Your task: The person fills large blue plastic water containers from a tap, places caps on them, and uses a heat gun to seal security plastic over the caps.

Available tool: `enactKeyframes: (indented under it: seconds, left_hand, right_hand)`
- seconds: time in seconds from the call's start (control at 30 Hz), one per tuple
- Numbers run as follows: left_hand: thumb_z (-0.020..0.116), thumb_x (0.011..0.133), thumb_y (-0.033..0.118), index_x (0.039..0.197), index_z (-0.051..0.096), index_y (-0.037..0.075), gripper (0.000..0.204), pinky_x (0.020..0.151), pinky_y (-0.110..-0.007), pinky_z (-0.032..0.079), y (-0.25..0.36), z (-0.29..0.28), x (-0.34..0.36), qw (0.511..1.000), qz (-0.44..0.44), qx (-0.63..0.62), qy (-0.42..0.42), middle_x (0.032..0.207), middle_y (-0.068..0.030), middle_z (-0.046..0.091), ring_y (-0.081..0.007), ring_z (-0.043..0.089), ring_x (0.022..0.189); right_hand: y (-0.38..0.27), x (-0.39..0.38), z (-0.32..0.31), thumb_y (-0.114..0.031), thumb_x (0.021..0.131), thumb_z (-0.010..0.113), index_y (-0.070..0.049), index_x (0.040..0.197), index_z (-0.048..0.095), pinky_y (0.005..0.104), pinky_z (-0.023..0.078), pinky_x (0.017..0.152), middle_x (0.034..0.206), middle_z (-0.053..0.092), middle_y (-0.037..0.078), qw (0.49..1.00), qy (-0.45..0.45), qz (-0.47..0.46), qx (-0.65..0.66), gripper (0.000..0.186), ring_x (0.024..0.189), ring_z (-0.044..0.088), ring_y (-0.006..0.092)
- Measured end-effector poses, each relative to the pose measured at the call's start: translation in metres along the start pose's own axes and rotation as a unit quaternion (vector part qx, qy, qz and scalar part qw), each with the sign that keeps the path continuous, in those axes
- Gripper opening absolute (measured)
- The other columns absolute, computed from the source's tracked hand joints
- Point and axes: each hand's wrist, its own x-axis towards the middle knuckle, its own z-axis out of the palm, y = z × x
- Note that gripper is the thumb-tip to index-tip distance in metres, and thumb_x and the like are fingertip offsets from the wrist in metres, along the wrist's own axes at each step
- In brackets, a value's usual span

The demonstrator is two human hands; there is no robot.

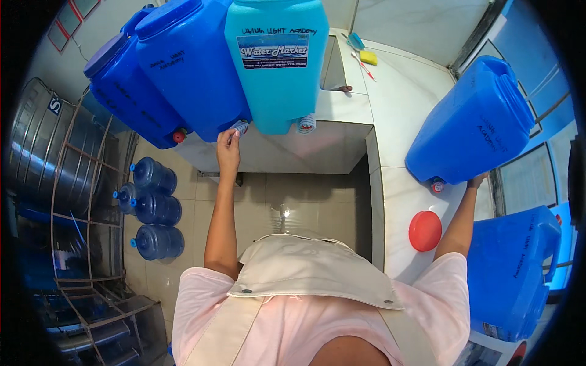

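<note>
My left hand reaches forward, fingertips pinched at the plastic-wrapped tap low on the middle blue water container. Beside it on the right stands a turquoise container with a printed label and a similar wrapped tap. Further left, another blue container has a red tap. On the right-hand counter, my right hand is at the lower near side of a blue container; its fingers are mostly hidden. A wrapped tap sits at that container's base.
A red round lid lies on the white tiled counter. Another blue container stands at the near right. Toward the back are a yellow sponge and brushes. Several round water bottles stand on the floor, left, near a steel tank.
</note>
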Motion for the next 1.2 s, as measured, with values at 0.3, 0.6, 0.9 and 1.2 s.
enactKeyframes:
  seconds: [0.3,0.6,0.9,1.2]
  left_hand:
    - [0.055,0.081,0.014,0.094,0.062,0.005,0.017,0.067,-0.041,0.045,0.042,-0.001,0.01,0.958,0.08,0.27,-0.05,0.088,-0.0168,0.059,-0.0343,0.057,0.078]
    - [0.051,0.079,0.008,0.087,0.061,0.005,0.014,0.067,-0.047,0.046,0.052,0.019,0.01,0.92,0.039,0.381,-0.076,0.081,-0.0199,0.061,-0.0391,0.059,0.078]
    - [0.059,0.08,0.01,0.08,0.057,-0.003,0.014,0.066,-0.039,0.045,0.015,0.069,-0.014,0.988,0.057,0.127,0.072,0.076,-0.02,0.058,-0.035,0.056,0.073]
    - [0.06,0.083,0.019,0.087,0.048,-0.004,0.027,0.073,-0.039,0.039,0.002,0.06,-0.028,0.98,0.08,0.122,0.133,0.083,-0.0152,0.048,-0.0295,0.048,0.078]
  right_hand:
    - [0.053,0.028,0.024,-0.036,0.076,0.059,-0.009,0.117,0.046,0.0414,0.039,0.09,0.108,0.054,0.015,0.981,0.096,-0.145,-0.087,0.05,0.105,0.047,0.0358]
    - [0.066,0.031,0.021,-0.02,0.081,0.055,-0.007,0.113,0.051,0.04,0.033,0.09,0.107,0.055,0.009,0.979,0.069,-0.166,0.101,0.035,0.103,0.043,0.0278]
    - [0.095,0.053,-0.017,-0.027,0.08,0.053,-0.012,0.11,0.055,0.0462,0.036,0.076,0.099,0.057,0.006,0.961,0.063,-0.246,0.111,0.033,0.096,0.049,0.0252]
    - [-0.012,0.0,-0.005,-0.025,0.073,0.051,-0.01,0.07,0.063,0.0391,0.032,0.068,0.071,0.057,0.01,0.792,0.238,-0.213,-0.52,0.019,0.077,0.051,0.025]
